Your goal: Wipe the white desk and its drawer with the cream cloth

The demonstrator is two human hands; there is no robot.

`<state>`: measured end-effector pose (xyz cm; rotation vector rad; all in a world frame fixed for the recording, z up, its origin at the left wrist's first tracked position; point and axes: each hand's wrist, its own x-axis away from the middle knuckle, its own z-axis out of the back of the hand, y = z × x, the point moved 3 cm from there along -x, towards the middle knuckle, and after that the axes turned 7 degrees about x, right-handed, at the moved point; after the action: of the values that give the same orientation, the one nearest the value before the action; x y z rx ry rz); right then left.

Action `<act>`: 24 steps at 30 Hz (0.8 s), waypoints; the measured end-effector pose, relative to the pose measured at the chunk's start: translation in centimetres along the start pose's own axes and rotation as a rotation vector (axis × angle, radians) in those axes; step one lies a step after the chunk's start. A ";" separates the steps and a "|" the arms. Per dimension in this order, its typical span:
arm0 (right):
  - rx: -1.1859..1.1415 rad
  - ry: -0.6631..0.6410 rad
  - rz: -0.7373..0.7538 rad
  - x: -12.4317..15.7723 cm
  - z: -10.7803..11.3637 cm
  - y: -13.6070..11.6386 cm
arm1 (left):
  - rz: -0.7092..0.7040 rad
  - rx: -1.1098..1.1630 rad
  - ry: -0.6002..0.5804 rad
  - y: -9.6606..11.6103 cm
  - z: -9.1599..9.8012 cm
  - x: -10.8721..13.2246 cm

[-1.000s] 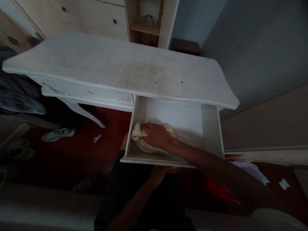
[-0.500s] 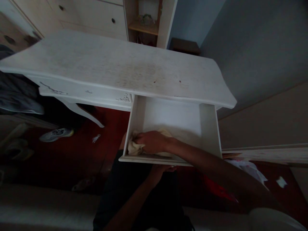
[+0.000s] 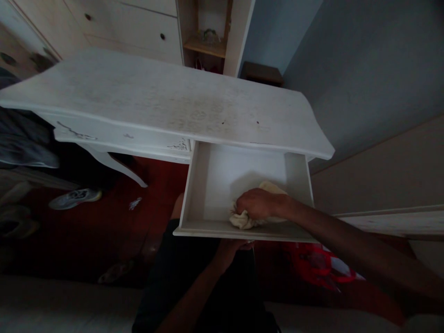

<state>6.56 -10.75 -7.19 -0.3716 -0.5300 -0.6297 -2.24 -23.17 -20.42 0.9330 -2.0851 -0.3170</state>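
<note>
A white drawer (image 3: 222,175) is pulled out from the right side of a white table (image 3: 138,88). Inside it, my right hand (image 3: 258,203) is closed on a cream cloth (image 3: 243,219), pressing it to the drawer bottom near the front panel. Part of the cloth spreads out behind my wrist. My left hand (image 3: 231,252) is below the drawer's front edge, by the outside of the front panel. The panel and the dark shade hide most of its fingers, so I cannot make out their grip.
The tabletop has dark stains and a few small spots. A closed drawer front (image 3: 121,136) is on the left. On the red floor lie a grey shoe (image 3: 75,198) and a red and white bag (image 3: 317,263). A pale cabinet (image 3: 138,27) stands behind the table.
My right hand has moved the cloth from the drawer's front left corner rightward along the front panel. My left hand stays in about the same place below the front edge.
</note>
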 end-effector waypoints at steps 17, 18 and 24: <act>-0.605 0.394 -0.022 3.6 -1.5 1.5 | 0.004 -0.057 -0.029 0.7 -0.8 0.5; -0.616 0.436 0.003 3.0 -0.7 0.4 | 0.000 -0.056 -0.033 0.7 -0.8 0.5; -0.409 0.394 0.250 -1.0 2.8 -6.8 | -0.029 -0.058 -0.016 0.4 -0.4 0.2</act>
<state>0.55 -14.01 -4.39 -0.6696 0.0287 -0.5472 -2.18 -23.01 -19.83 0.9302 -2.0676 -0.3990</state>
